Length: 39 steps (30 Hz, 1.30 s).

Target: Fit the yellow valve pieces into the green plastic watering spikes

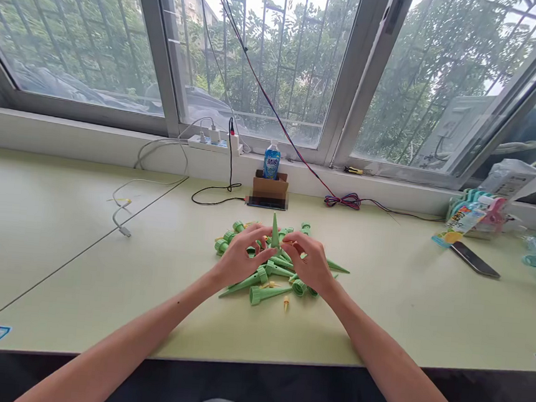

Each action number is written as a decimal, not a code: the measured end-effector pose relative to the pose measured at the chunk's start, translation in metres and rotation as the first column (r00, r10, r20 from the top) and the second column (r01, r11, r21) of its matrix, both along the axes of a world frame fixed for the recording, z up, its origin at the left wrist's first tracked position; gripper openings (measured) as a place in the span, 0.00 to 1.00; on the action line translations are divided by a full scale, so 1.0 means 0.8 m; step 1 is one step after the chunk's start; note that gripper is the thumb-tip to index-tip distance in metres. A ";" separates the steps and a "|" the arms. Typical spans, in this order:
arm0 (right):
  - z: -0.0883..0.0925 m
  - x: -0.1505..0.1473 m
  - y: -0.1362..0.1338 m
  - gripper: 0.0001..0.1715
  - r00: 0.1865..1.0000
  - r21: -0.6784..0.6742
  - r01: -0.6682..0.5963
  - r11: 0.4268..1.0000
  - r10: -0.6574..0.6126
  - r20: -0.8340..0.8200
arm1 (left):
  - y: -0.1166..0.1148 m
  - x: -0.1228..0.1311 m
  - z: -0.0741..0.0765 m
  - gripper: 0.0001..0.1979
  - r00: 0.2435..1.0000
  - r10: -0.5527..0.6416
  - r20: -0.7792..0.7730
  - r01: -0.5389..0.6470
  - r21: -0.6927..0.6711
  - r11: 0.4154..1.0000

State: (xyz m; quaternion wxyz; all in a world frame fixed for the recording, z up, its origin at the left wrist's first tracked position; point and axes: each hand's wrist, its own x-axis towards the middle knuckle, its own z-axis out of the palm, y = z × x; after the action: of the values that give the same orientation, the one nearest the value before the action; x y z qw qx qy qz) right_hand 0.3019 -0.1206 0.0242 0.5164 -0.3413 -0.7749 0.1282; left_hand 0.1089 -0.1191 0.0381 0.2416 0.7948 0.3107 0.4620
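A green plastic watering spike point(275, 232) stands point up between the fingers of my left hand point(243, 254), which is closed on it. Close against its lower end, my right hand point(308, 261) has thumb and fingers pinched together; what they hold, if anything, is hidden. Under both hands lies a heap of similar green spikes with wide ribbed caps, one loose spike point(269, 294) at the front. Among them are small yellow-orange tips, and one such tip point(286, 303) lies at the near edge of the heap.
Behind the heap, a blue-labelled bottle point(272, 161) stands at a small brown box point(264, 183). A power strip point(214, 143) and cables run along the sill. On the right are a phone point(475, 259), a snack packet point(460, 224) and a coiled red-blue wire point(343, 200).
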 end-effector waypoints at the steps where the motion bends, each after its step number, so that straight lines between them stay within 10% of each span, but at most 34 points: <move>1: 0.000 0.000 0.000 0.09 1.000 0.001 0.006 1.000 -0.006 0.001 | 0.000 0.000 -0.001 0.14 0.999 0.035 -0.006 -0.035 0.009 0.999; 11: 0.001 -0.003 -0.003 0.09 0.998 -0.045 0.025 0.999 -0.028 -0.058 | -0.003 0.003 0.005 0.23 0.978 0.169 -0.125 -0.165 0.036 0.986; 20: 0.000 -0.004 -0.003 0.08 0.985 -0.071 -0.123 0.990 0.113 -0.127 | -0.003 0.002 0.004 0.42 0.992 0.082 -0.099 -0.105 -0.255 0.961; 39: 0.002 -0.002 -0.002 0.06 0.993 0.009 -0.100 0.995 0.101 -0.060 | 0.002 -0.001 0.002 0.35 0.991 0.077 -0.105 -0.105 -0.291 0.951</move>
State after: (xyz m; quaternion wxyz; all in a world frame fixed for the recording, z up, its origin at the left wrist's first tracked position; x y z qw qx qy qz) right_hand 0.3001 -0.1222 0.0262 0.5334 -0.2962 -0.7756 0.1618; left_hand 0.1083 -0.1173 0.0394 0.3215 0.7551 0.4236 0.3836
